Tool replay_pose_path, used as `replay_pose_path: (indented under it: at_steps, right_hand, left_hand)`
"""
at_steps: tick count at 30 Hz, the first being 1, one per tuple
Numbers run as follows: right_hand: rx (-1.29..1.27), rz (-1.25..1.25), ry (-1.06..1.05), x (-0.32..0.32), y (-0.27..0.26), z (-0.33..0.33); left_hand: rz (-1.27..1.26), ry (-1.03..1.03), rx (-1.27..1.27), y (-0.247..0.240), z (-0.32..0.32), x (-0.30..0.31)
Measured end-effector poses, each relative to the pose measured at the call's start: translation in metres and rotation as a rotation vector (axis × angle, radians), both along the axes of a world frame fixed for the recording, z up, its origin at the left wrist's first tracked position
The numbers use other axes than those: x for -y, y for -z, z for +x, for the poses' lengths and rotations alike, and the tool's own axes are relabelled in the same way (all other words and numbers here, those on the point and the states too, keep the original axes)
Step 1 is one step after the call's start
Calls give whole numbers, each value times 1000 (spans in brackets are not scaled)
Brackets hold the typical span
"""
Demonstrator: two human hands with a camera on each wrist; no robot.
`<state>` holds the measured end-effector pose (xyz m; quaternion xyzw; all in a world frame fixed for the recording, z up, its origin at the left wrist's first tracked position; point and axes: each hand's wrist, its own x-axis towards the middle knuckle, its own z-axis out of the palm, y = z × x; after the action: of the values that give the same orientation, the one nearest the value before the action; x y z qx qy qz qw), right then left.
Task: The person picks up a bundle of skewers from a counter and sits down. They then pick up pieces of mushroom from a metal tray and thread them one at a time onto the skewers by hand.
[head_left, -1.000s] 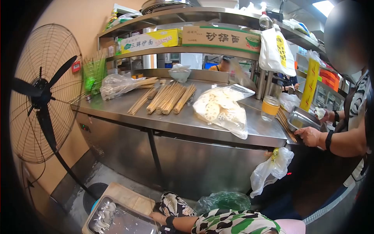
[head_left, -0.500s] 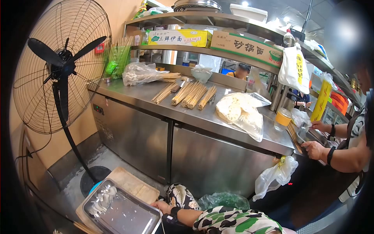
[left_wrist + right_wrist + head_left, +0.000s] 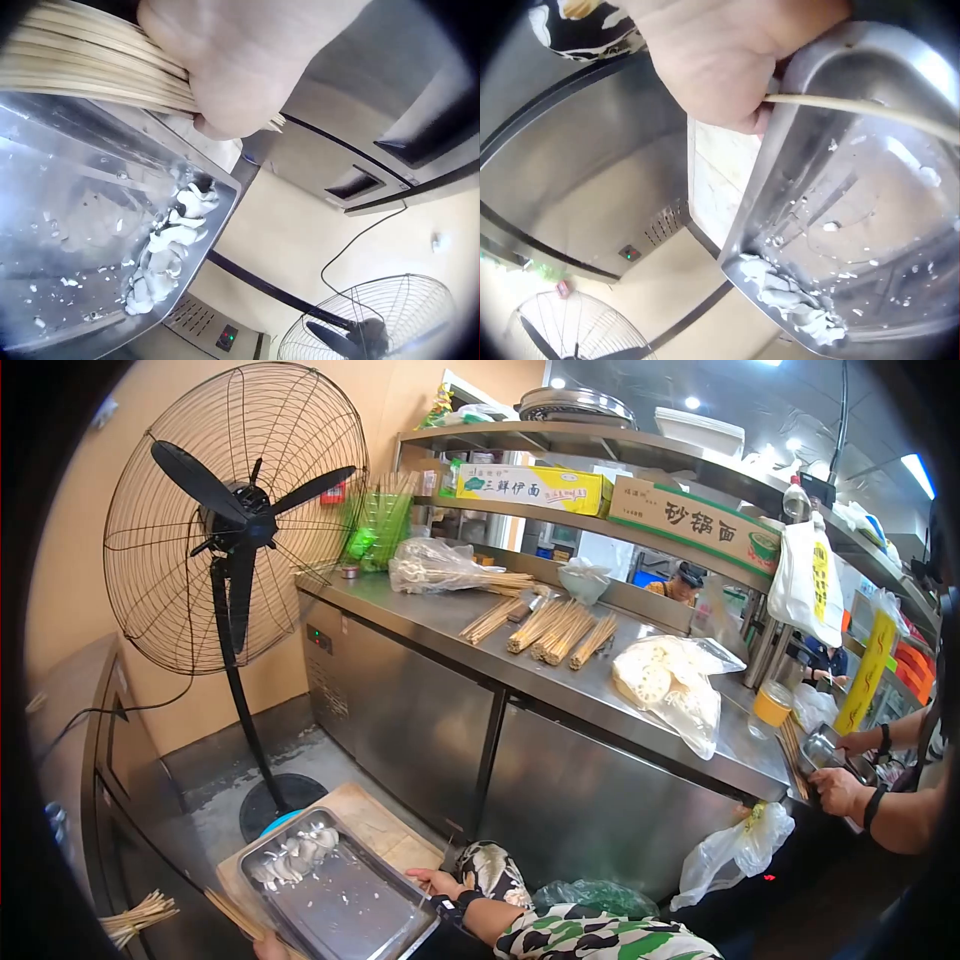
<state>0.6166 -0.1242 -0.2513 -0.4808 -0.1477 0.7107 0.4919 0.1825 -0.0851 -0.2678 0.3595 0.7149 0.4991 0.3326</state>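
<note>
A shallow metal tray stands on a wooden board down at the front. Pale, soft, torn-looking pieces lie heaped at its far left corner, with small white crumbs scattered over the bottom. At the tray's left side my left hand grips a bundle of thin wooden skewers, mostly outside the head view. My right hand is at the tray's right rim, fingers curled, and holds one wooden skewer that reaches across the tray.
Loose skewers lie at lower left. A standing fan is beyond the tray. The steel counter carries skewer bundles and a bag of lotus root slices. At right, another person's hands hold a metal container.
The head view has swung left, so the scene sits further right. My left hand with its skewers has come into the head view. My right hand stays by the tray's right rim.
</note>
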Motion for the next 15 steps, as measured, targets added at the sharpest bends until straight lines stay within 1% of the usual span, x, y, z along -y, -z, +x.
replay_pose_path:
  at_steps: [1, 3, 4, 6, 7, 10, 11, 12, 13, 14, 15]
  right_hand:
    - [49, 10, -26, -1, 6, 2]
    - [151, 27, -73, 0, 9, 6]
    - [153, -11, -34, 1, 12, 5]
    - [154, -89, 48, 0, 36, 4]
    - [222, -115, 45, -2, 50, 6]
    - [261, -218, 31, 14, 32, 1]
    - [206, -206, 46, 6, 70, 6]
    - [224, -165, 43, 16, 44, -5]
    - [265, -170, -35, 26, 16, -11]
    - [305, -180, -124, 37, -3, -16]
    - [365, -125, -103, 49, -32, -22]
  left_hand:
    - [-43, -55, -114, -14, 6, 6]
    - [21, -31, -79, -16, 9, 10]
    - [50, -17, -62, -15, 9, 12]
    - [-87, 5, -214, -11, 6, 14]
    - [-155, 18, -292, -9, 4, 13]
    - [15, 146, -143, -6, 6, 25]
    - [-2, 142, -59, -1, 4, 25]
    - [193, 243, 92, -12, 8, 27]
    - [56, 121, 99, -17, 20, 36]
    - [-24, 164, 373, -80, 40, 58]
    - [75, 145, 437, -60, 38, 57]
